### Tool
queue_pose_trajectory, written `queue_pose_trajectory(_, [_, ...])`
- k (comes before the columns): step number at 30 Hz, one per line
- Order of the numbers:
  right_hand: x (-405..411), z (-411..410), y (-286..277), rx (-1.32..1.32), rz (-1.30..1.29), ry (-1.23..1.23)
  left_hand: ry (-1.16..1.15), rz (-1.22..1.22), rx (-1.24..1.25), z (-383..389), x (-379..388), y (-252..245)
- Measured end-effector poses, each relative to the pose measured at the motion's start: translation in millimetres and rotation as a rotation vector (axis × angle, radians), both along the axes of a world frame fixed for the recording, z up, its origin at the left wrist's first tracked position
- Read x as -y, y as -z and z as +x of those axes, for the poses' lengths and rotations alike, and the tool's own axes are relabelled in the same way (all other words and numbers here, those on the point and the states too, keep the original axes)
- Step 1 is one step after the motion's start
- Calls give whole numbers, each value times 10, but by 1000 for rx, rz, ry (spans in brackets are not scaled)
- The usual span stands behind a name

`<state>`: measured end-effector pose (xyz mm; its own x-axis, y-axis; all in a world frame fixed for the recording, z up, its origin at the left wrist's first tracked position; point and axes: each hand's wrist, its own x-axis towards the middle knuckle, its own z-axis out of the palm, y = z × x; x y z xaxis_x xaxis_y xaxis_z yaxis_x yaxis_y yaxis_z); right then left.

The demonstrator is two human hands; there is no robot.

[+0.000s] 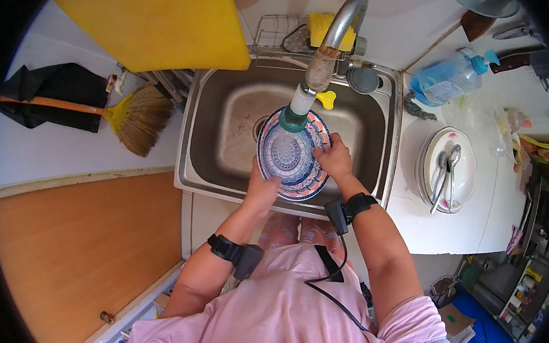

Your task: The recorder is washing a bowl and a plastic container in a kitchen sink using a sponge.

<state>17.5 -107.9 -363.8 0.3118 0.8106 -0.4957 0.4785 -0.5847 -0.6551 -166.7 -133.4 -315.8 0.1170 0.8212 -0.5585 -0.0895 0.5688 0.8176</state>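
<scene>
Both of my hands hold a patterned blue, white and orange plate point(298, 173) over the stainless steel sink point(358, 115). My left hand point(262, 187) grips its lower left rim, thumb on the upper face. At the right rim my right hand point(334, 160) does the same. Directly above the plate is the green-tipped nozzle point(292, 120) of the metal faucet point(345, 22), covering part of the far rim. Water seems to run from it onto the plate's middle. A yellow valve handle point(326, 99) sticks out beside the nozzle. The drain point(259, 127) is partly hidden behind the plate.
Right of the sink, stacked plates point(462, 178) carry two spoons point(453, 159). Behind them are a blue soap bottle point(445, 78) and a dark scouring pad point(419, 108). A yellow sponge point(322, 28) sits behind the faucet. A yellow panel point(161, 18) overhangs the sink's left corner; a broom point(138, 118) hangs left.
</scene>
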Motion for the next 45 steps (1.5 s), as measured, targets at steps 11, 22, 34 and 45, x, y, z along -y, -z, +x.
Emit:
queue_pose_trajectory(11, [-28,19,106,-60,10,66,41,109,-106,63,-27,-136])
queue_pose_trajectory(22, [4,53,421,-145,96,71,-6,19,-4,81,-22,-103])
queue_pose_trajectory(34, [32,55,247,-98,57,53,-21,-80,0,86,-17,-156])
queue_pose_trajectory(45, [26,12,117,-66,0,49,-33,-39,-23,71,-10,-98])
